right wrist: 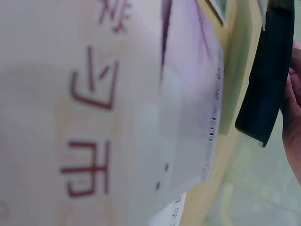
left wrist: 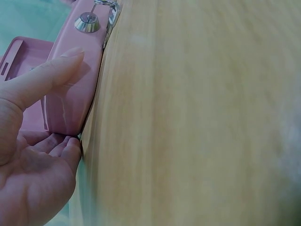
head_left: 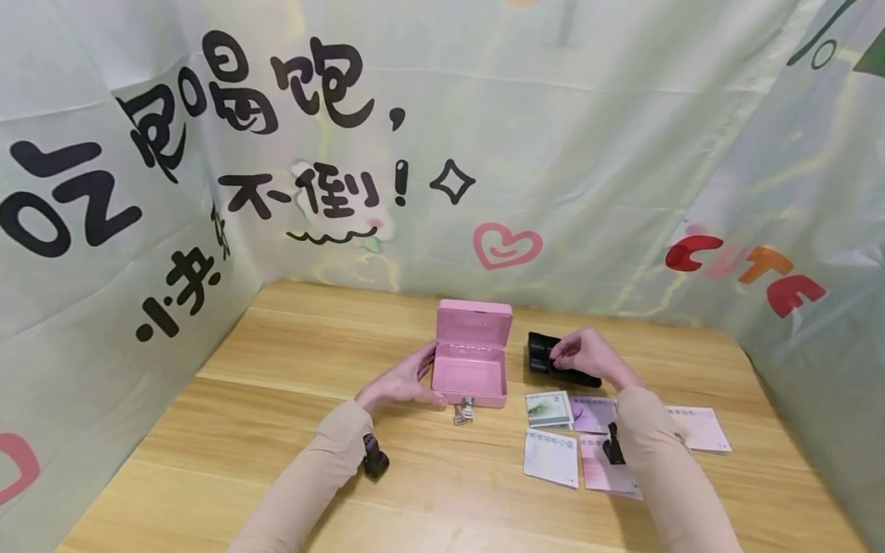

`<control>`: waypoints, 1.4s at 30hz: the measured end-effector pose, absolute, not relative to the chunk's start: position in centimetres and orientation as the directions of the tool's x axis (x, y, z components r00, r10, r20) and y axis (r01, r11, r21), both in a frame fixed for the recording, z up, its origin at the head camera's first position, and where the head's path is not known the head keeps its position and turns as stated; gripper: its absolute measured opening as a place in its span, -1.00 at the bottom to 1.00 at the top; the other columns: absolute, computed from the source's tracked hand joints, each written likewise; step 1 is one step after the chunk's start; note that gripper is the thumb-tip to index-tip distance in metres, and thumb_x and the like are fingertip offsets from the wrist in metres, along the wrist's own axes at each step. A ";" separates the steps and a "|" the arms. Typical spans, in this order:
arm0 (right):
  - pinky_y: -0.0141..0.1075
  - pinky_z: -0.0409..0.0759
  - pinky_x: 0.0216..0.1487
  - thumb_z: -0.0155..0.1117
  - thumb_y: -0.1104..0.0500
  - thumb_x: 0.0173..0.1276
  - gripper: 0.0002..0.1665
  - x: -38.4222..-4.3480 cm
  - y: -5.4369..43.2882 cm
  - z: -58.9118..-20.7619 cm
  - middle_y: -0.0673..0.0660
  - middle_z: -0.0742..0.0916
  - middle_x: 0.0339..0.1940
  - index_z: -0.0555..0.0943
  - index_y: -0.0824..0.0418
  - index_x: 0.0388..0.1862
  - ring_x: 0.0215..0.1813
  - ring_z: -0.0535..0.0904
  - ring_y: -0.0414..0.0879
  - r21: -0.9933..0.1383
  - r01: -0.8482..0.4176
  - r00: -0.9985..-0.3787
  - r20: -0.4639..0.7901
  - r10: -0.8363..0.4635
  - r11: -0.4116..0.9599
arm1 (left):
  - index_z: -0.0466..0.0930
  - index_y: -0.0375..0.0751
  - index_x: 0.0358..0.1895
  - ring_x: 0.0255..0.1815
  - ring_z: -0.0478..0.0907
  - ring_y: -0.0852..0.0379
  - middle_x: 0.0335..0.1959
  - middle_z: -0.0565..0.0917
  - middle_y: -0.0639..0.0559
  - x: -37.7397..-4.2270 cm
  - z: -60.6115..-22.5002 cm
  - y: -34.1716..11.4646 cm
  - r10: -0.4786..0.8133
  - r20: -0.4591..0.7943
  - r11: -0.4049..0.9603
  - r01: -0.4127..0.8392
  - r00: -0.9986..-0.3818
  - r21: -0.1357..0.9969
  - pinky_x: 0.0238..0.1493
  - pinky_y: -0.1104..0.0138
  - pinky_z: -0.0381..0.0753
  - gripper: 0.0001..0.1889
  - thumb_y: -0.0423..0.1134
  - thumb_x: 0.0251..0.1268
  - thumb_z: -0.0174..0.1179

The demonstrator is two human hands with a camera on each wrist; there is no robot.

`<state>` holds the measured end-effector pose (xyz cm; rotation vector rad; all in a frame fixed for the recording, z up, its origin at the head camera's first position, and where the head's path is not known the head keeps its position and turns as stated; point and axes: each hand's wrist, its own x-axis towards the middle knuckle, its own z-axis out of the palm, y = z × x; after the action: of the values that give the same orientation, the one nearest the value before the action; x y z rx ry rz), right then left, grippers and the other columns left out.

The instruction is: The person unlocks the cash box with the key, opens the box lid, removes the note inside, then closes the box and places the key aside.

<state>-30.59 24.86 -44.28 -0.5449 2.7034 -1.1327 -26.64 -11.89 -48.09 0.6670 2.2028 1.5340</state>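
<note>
A pink cash box stands with its lid raised and its inside bare. My left hand holds its front left corner; in the left wrist view the thumb lies along the front face and the fingers bend against the side. Small keys hang at the lock. To the right, a black wallet lies opened out. My right hand pinches at it from above, thumb and fingers together; in the right wrist view the wallet hides most of the fingers.
Several banknotes lie before the wallet: a green one, a purple one, a bluish white one, a pink one, and a pale one at the right. My right forearm passes above them. A printed cloth encloses the wooden table.
</note>
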 end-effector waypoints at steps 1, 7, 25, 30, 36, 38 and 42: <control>-0.53 0.66 -0.25 0.40 0.43 0.20 -0.88 -30.5 24.9 -44.2 0.34 0.82 -0.30 0.73 0.47 -0.26 -0.30 0.69 -0.23 -0.713 -0.271 -0.920 -0.005 -0.392 0.646 | -0.26 -0.32 0.63 0.68 -0.11 -0.25 0.67 -0.09 -0.29 -26.6 -48.1 -11.9 0.574 -0.033 0.293 0.168 -0.818 0.941 0.71 -0.03 -0.09 0.24 -0.45 -0.03 0.49; -0.50 0.67 -0.25 0.40 0.42 0.20 -0.86 -30.1 24.9 -43.7 0.34 0.82 -0.28 0.73 0.46 -0.24 -0.28 0.70 -0.19 -0.726 -0.282 -0.913 0.004 -0.407 0.627 | -0.26 -0.34 0.63 0.68 -0.10 -0.26 0.66 -0.06 -0.31 -26.8 -48.3 -11.9 0.588 -0.019 0.278 0.180 -0.809 0.943 0.71 -0.04 -0.09 0.22 -0.50 -0.03 0.47; -0.52 0.68 -0.28 0.41 0.44 0.17 -0.88 -28.3 23.7 -42.2 0.32 0.81 -0.32 0.74 0.43 -0.28 -0.31 0.70 -0.17 -0.704 -0.347 -0.898 0.058 -0.436 0.620 | -0.22 -0.33 0.63 0.68 -0.08 -0.25 0.66 -0.04 -0.31 -26.9 -48.3 -11.9 0.579 -0.024 0.286 0.175 -0.815 0.942 0.71 -0.02 -0.08 0.21 -0.49 -0.03 0.48; -0.53 0.67 -0.30 0.42 0.44 0.17 -0.89 -27.8 23.2 -42.0 0.33 0.81 -0.33 0.74 0.44 -0.29 -0.35 0.69 -0.24 -0.715 -0.366 -0.888 0.077 -0.453 0.596 | -0.23 -0.34 0.62 0.67 -0.08 -0.27 0.65 -0.04 -0.32 -26.8 -48.1 -11.9 0.585 -0.016 0.278 0.182 -0.811 0.943 0.71 -0.05 -0.08 0.21 -0.49 -0.03 0.48; -0.52 0.68 -0.29 0.41 0.44 0.18 -0.92 -27.2 22.3 -41.8 0.29 0.81 -0.35 0.74 0.41 -0.31 -0.36 0.67 -0.30 -0.712 -0.391 -0.879 0.101 -0.467 0.583 | -0.24 -0.33 0.63 0.68 -0.09 -0.26 0.66 -0.05 -0.31 -26.8 -48.1 -11.9 0.586 -0.019 0.277 0.178 -0.810 0.944 0.71 -0.04 -0.09 0.22 -0.48 -0.03 0.48; -0.52 0.68 -0.28 0.40 0.45 0.17 -0.92 -27.0 22.0 -41.7 0.29 0.81 -0.36 0.74 0.41 -0.32 -0.36 0.67 -0.31 -0.713 -0.394 -0.878 0.104 -0.468 0.580 | -0.25 -0.33 0.63 0.68 -0.09 -0.27 0.66 -0.05 -0.32 -26.8 -48.1 -11.9 0.588 -0.016 0.274 0.180 -0.809 0.945 0.71 -0.05 -0.10 0.22 -0.48 -0.04 0.47; -0.52 0.68 -0.27 0.39 0.45 0.18 -0.91 -26.6 21.3 -41.4 0.30 0.81 -0.36 0.74 0.42 -0.31 -0.35 0.67 -0.28 -0.720 -0.394 -0.874 0.102 -0.475 0.571 | -0.26 -0.34 0.62 0.68 -0.11 -0.25 0.66 -0.07 -0.31 -26.8 -48.1 -11.9 0.591 -0.017 0.272 0.178 -0.807 0.946 0.72 -0.02 -0.11 0.22 -0.50 -0.03 0.47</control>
<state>-26.61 21.28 -41.44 -0.7475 2.6924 -1.1952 -26.78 -11.85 -48.08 0.6982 2.1816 1.5485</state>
